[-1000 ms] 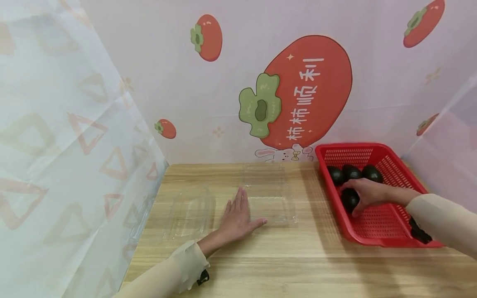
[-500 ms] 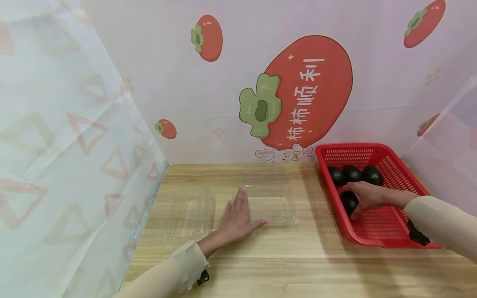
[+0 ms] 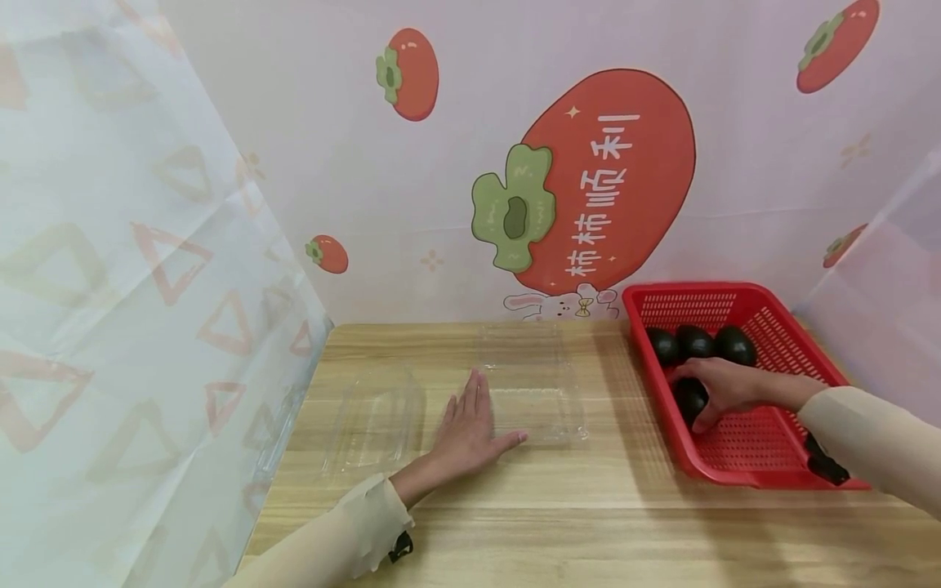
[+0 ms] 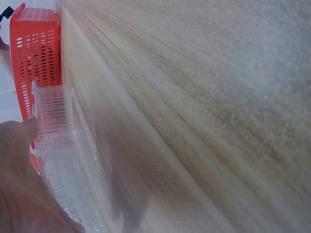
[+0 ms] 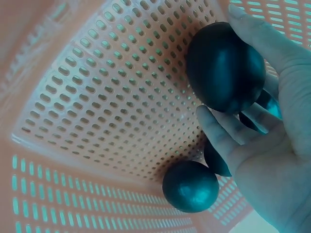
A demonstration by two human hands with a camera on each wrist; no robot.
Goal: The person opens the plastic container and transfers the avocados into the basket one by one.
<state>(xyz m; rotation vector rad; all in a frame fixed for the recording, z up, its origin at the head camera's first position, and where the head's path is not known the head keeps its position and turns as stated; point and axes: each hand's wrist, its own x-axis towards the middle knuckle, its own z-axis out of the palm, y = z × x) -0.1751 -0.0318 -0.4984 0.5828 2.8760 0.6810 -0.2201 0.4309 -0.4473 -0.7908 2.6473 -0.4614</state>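
Note:
In the head view, my right hand (image 3: 724, 388) reaches into the red plastic basket (image 3: 687, 453) and grips a dark avocado (image 3: 689, 400) by its sides. The right wrist view has this avocado (image 5: 224, 67) between thumb and fingers, close above the perforated basket floor. Several more dark avocados (image 3: 694, 341) lie at the basket's far end. My left hand (image 3: 465, 433) is spread with straight fingers at the left edge of an opened clear plastic clamshell box (image 3: 532, 416). In the left wrist view, the thumb is right at the wall of the clear box (image 4: 56, 111).
A second clear plastic box (image 3: 375, 425) lies left of my left hand on the wooden table (image 3: 559, 531). Printed sheets (image 3: 412, 188) stand behind the table and along both sides. The basket's raised walls surround my right hand.
My right wrist and sleeve have shifted slightly left, with the fingers still around the same avocado. The left hand and both boxes have not moved.

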